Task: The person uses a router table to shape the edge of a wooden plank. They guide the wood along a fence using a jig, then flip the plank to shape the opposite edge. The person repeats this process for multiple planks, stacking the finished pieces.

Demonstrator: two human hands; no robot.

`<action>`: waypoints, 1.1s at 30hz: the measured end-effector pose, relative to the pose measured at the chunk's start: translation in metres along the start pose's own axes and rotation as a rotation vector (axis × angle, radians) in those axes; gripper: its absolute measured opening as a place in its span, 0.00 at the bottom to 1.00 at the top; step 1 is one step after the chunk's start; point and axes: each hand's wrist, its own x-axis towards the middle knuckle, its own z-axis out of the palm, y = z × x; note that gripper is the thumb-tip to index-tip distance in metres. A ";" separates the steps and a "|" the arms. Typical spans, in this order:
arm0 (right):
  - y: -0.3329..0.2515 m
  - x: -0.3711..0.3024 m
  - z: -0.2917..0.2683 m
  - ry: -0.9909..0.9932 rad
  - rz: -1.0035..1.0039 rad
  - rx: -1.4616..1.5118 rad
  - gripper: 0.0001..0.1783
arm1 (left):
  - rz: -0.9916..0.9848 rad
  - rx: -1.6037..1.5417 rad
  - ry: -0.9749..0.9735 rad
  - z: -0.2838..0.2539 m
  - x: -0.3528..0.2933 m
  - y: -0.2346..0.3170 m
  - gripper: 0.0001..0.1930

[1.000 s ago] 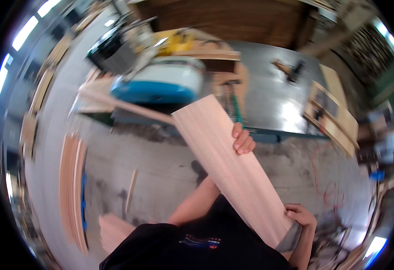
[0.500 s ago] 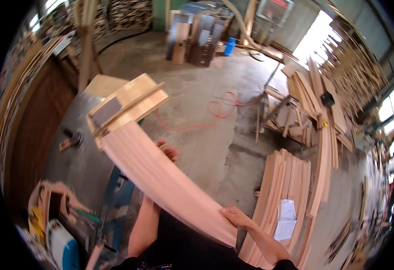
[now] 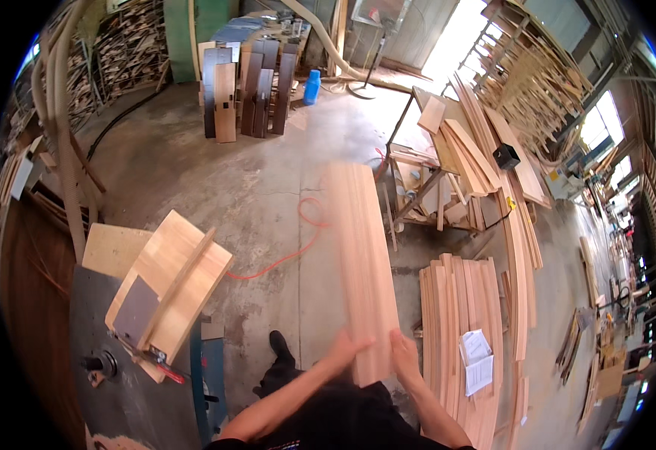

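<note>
A long, pale pinkish wooden board [image 3: 365, 262] is held out in front of me, its far end blurred by motion. Gripping its left edge close to the near end is my left hand [image 3: 349, 351], with the thumb on top and the other fingers hidden beneath. My right hand [image 3: 405, 354] is closed on the opposite edge at about the same height. Off to the left, apart from both hands, a wooden jig [image 3: 178, 277] with a raised strip lies on a dark metal machine table [image 3: 91, 315]. A black spindle [image 3: 103, 364] stands up from that table.
On my right lies a stack of similar boards [image 3: 436, 315] with white papers [image 3: 476, 364] on top. Beyond it, a workbench [image 3: 418, 191] carries more planks and a black box [image 3: 505, 156]. An orange hose [image 3: 283, 262] crosses the floor. Dark panels [image 3: 256, 97] and a blue bottle [image 3: 312, 88] stand farther back.
The board has swung right, away from the jig, and now points ahead of me. My left hand has shifted to its near end, opposite my right hand. My view has turned right.
</note>
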 end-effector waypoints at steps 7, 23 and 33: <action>-0.068 0.070 0.012 -0.093 -0.079 0.278 0.28 | -0.203 -0.143 -0.100 -0.034 0.116 0.094 0.29; -0.110 0.500 -0.114 0.182 0.032 0.518 0.22 | -0.308 0.036 0.019 0.052 0.504 0.131 0.30; -0.132 0.716 -0.171 0.251 0.033 0.508 0.24 | -0.172 -0.056 0.145 0.094 0.718 0.140 0.24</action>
